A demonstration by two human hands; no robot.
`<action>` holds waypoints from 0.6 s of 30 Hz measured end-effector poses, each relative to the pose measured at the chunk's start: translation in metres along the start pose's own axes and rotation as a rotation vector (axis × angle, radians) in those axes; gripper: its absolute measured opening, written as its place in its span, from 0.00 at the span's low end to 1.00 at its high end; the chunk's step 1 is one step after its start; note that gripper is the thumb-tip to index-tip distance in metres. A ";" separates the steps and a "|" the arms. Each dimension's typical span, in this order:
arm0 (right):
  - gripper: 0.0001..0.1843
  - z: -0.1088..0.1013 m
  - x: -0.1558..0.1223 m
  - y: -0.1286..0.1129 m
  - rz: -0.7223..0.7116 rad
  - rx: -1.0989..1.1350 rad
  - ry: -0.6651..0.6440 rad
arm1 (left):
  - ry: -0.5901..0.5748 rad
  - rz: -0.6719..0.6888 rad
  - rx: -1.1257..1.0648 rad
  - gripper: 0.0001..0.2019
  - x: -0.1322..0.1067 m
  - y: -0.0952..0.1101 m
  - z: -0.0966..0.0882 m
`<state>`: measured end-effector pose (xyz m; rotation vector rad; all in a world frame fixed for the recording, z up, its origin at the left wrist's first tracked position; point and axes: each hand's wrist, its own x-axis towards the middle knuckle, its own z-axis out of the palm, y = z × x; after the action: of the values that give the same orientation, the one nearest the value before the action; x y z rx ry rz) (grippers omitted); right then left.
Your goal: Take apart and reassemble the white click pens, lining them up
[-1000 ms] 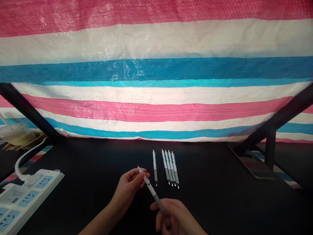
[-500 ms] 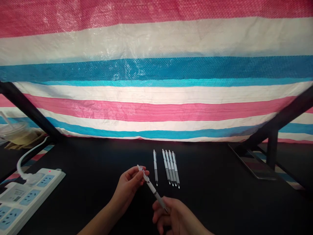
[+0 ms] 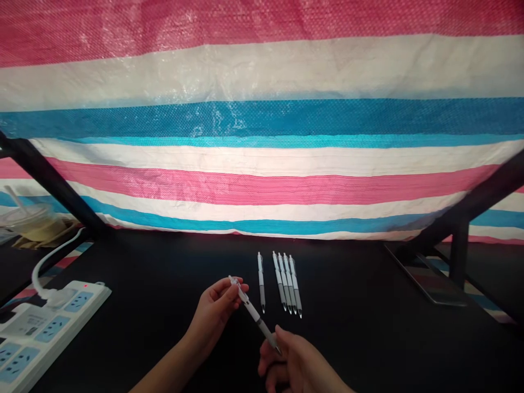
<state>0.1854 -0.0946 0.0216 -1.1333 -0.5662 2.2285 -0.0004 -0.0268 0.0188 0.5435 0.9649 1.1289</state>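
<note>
My left hand (image 3: 216, 308) pinches the push-button end of a white pen (image 3: 251, 310) between thumb and fingers. The pen slants down to the right, its grey grip and tip pointing at my right hand (image 3: 297, 357). That hand is loosely curled, thumb apart from the fingers, with the pen's tip in front of the fingers; whether they touch is hard to see. Beyond my hands, a single matching pen (image 3: 261, 281) lies on the black table (image 3: 172, 267), tip toward me. Just right of it, several more pens (image 3: 287, 284) lie side by side.
A white power strip (image 3: 55, 327) with a plugged-in cable is at the left. Behind it are a plastic cup (image 3: 30, 218) and a black frame bar (image 3: 61, 185). A dark flat tablet-like object (image 3: 426, 275) lies at the right. Striped sheeting (image 3: 262, 158) hangs behind.
My right hand has shifted slightly to the right, its fingers looser about the pen's tip. My left hand keeps its pinch on the pen. The view has tilted very slightly.
</note>
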 end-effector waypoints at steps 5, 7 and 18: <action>0.19 -0.001 0.001 0.001 -0.055 -0.027 -0.005 | -0.002 0.008 0.031 0.15 0.000 -0.002 -0.002; 0.20 -0.002 0.000 0.000 -0.080 -0.023 -0.030 | 0.000 0.023 0.047 0.14 -0.001 -0.001 -0.003; 0.23 -0.013 0.006 0.005 -0.051 -0.032 -0.067 | 0.093 0.113 -0.017 0.15 0.005 0.011 -0.007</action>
<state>0.1920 -0.0933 0.0081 -1.0511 -0.6537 2.2279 -0.0117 -0.0187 0.0223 0.5413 1.0134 1.2720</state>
